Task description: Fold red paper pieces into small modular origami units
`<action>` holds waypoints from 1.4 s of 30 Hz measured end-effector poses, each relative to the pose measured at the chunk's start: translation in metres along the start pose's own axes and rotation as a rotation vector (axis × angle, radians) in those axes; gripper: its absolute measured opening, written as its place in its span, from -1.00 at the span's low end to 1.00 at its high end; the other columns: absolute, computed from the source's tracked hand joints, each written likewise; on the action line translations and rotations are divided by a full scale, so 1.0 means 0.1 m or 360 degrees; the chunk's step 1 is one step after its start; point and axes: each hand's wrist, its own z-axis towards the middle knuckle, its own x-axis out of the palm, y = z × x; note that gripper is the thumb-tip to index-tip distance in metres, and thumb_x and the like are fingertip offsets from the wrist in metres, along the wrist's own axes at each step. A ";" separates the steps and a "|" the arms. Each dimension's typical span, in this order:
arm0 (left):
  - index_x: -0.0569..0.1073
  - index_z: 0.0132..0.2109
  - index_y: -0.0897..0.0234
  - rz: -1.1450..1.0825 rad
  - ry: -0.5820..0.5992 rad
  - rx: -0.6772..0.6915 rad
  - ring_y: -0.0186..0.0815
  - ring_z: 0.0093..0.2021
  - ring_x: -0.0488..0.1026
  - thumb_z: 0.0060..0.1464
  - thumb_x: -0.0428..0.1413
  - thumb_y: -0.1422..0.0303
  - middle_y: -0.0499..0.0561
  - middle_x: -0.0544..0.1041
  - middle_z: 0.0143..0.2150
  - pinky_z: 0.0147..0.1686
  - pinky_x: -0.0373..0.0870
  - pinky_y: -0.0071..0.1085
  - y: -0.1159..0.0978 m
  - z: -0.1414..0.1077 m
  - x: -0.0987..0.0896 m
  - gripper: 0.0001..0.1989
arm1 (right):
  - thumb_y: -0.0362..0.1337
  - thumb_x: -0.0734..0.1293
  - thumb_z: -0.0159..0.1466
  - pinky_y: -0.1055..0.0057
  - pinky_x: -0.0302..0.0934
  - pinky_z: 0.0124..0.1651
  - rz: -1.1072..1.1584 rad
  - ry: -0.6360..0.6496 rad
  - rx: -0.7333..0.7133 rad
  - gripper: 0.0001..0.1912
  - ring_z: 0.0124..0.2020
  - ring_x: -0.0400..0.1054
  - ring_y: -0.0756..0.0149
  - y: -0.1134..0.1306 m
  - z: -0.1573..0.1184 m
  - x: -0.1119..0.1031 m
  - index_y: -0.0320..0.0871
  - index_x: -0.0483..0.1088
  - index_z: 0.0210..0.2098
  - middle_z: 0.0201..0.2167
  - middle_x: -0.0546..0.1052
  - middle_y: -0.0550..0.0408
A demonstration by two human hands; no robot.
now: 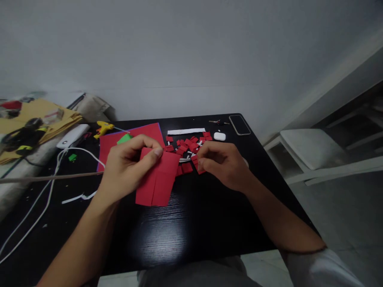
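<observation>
My left hand grips a red paper piece by its upper left part, thumb on the near face. The paper is held up above the table and has a slit running up from its lower edge. To its right, my right hand hovers over the tabletop with thumb and fingertips pinched together. Red paper shows right beside those fingertips, but whether they hold it is unclear. Behind and between the hands lies a scatter of small cut red paper pieces, mixed with white scraps.
A large red sheet, a yellow glue gun and folded green paper lie behind my left hand. At the back are a white strip, keys, a white case and a phone. White cables cross the left side.
</observation>
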 end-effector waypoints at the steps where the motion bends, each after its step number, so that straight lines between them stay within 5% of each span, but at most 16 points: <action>1: 0.56 -0.30 0.26 -0.0005 -0.0015 -0.0010 -0.37 -0.40 0.44 0.21 0.23 0.28 -0.06 0.58 -0.38 -0.39 0.33 -0.46 -0.01 -0.01 0.01 -0.84 | -0.35 0.35 0.29 0.45 0.25 -0.34 0.0062 -0.0036 0.0000 -0.88 -0.43 0.38 0.41 -0.01 0.00 0.01 -0.15 0.43 -0.41 -0.47 0.49 0.18; 5: 0.59 -0.27 0.26 -0.0084 0.0049 -0.0043 -0.37 -0.40 0.46 0.20 0.24 0.30 -0.04 0.60 -0.37 -0.41 0.35 -0.48 -0.08 -0.06 0.10 -0.87 | -0.17 0.45 0.31 0.44 0.32 -0.30 0.0225 -0.0005 0.0051 -0.82 -0.38 0.42 0.38 -0.01 -0.01 0.13 -0.16 0.49 -0.26 -0.39 0.53 0.14; 12: 0.59 -0.31 0.26 -0.0170 0.0092 -0.0121 -0.44 -0.51 0.34 0.21 0.24 0.28 -0.10 0.47 -0.51 -0.53 0.25 -0.53 -0.08 -0.03 0.12 -0.83 | -0.17 0.45 0.32 0.44 0.30 -0.34 0.0192 -0.0072 0.0100 -0.83 -0.41 0.41 0.39 -0.04 -0.01 0.12 -0.16 0.56 -0.29 -0.42 0.55 0.14; 33: 0.56 -0.32 0.24 -0.0192 -0.0072 -0.0155 -0.45 -0.49 0.39 0.21 0.21 0.36 -0.09 0.48 -0.48 -0.49 0.34 -0.57 -0.03 0.00 0.05 -0.88 | -0.16 0.51 0.27 0.41 0.52 -0.33 0.0375 -0.0145 0.0167 -0.83 -0.41 0.55 0.34 -0.03 0.02 0.04 -0.13 0.55 -0.30 -0.42 0.62 0.14; 42: 0.60 -0.31 0.27 -0.0279 0.0116 -0.0266 -0.44 -0.50 0.38 0.13 0.32 0.23 -0.08 0.51 -0.48 -0.51 0.34 -0.54 -0.01 0.01 0.08 -0.80 | -0.07 0.53 0.22 0.33 0.58 -0.32 0.0486 -0.0241 0.0253 -0.75 -0.43 0.58 0.28 0.01 0.04 0.04 -0.12 0.55 -0.32 -0.42 0.64 0.13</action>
